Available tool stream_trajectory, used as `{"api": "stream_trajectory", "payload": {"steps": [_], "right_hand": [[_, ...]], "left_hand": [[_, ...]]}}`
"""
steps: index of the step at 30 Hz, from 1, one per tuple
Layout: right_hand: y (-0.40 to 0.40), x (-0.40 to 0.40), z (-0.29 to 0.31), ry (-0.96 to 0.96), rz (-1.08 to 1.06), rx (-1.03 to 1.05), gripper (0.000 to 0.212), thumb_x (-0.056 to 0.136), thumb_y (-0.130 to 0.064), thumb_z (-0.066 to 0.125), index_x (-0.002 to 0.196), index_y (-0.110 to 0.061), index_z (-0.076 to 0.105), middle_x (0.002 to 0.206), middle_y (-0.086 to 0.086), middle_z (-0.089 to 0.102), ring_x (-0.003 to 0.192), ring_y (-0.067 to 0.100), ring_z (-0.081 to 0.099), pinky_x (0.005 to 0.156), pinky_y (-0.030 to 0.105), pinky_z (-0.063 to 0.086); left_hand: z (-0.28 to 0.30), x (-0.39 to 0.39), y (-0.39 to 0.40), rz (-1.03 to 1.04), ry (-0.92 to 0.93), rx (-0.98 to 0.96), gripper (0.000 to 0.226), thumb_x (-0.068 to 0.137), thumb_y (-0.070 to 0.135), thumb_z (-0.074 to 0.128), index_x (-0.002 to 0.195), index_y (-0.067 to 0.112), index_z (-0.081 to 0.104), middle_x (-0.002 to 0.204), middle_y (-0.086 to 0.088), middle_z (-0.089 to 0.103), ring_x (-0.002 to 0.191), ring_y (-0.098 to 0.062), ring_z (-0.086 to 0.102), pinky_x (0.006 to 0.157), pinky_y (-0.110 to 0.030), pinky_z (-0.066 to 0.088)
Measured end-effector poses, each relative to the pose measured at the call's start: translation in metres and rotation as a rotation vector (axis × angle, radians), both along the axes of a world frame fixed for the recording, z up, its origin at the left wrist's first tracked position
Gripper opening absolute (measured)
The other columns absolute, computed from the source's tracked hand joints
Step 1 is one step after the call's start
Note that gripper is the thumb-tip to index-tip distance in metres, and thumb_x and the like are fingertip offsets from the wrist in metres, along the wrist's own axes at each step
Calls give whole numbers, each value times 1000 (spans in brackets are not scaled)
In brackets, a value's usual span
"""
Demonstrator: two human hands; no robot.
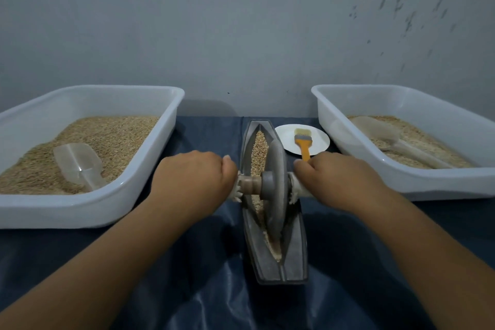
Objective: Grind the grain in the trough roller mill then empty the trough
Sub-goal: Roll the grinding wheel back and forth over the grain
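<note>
Grain [259,149] sits in the trough [294,244] of the roller mill at desk centre, grinding stage underway. Left hand [197,173] curled round the left end of the axle handle [250,182], right hand [336,177] curled round the right end, both gripping, knuckles up. Wheel [276,185] stands upright in the trough groove, about mid-length. Far end of the groove holds whole-looking kernels; near end shows paler, finer meal, so grinding looks partly done, not finished. Emptying not yet started: trough lies flat on the dark cloth, contents inside. Outward: left tub [88,206] holds grain with a clear scoop [79,165] lying in it; right tub [401,182] holds a thinner layer plus another scoop [388,139], probably the place for ground output. Orange-handled brush [304,143] rests on a white plate [288,143] just beside the trough's far end, untouched, likely for sweeping out residue later.
</note>
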State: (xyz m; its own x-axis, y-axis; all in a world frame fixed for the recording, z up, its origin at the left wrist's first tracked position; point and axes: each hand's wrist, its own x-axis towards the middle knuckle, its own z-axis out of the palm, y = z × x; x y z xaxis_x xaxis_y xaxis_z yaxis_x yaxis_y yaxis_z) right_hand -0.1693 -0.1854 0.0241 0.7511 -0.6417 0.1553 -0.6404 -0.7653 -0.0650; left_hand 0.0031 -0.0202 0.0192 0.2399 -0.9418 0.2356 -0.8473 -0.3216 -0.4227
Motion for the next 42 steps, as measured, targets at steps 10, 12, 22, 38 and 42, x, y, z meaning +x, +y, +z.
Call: {"api": "stream_trajectory", "payload": {"steps": [10, 12, 22, 38, 42], "right_hand": [[-22, 43, -7, -293, -58, -180, 48, 94, -42, 23, 54, -23, 42, 58, -1, 49, 56, 18, 44, 54, 29, 28], [-14, 34, -8, -241, -50, -160, 47, 94, -43, 23, 56, -24, 43, 59, -1, 48, 54, 16, 42, 52, 29, 28], [7, -6, 4, -73, -15, 53, 51, 96, -47, 28, 57, -20, 48, 56, 1, 52, 55, 19, 51, 50, 30, 33], [-6, 5, -8, -110, 43, -85, 44, 96, -41, 28, 61, -22, 46, 58, -1, 51, 54, 18, 49, 51, 30, 40], [11, -19, -3, -130, 96, -85, 54, 89, -53, 18, 52, -23, 42, 47, -1, 44, 43, 13, 44, 45, 28, 33]], "left_hand": [[-1, 26, -36, 99, -43, -62, 31, 88, 20, 56, 114, 9, 43, 91, -7, 57, 70, -24, 47, 57, -32, 42], [-3, 20, -27, 62, -14, -63, 31, 89, 19, 54, 115, 8, 40, 86, -6, 52, 69, -24, 47, 56, -32, 42], [-3, -4, 3, 50, 53, -126, 53, 82, 31, -8, 84, 20, 44, 64, 5, 37, 53, -13, 36, 48, -25, 25], [-5, 6, -10, 20, 98, -99, 17, 92, 21, 29, 96, 12, 42, 72, 1, 42, 63, -21, 49, 51, -29, 35], [-5, -9, 14, 65, 203, -283, 54, 89, 41, -1, 63, 23, 43, 54, 5, 41, 46, -11, 39, 46, -25, 30]]}}
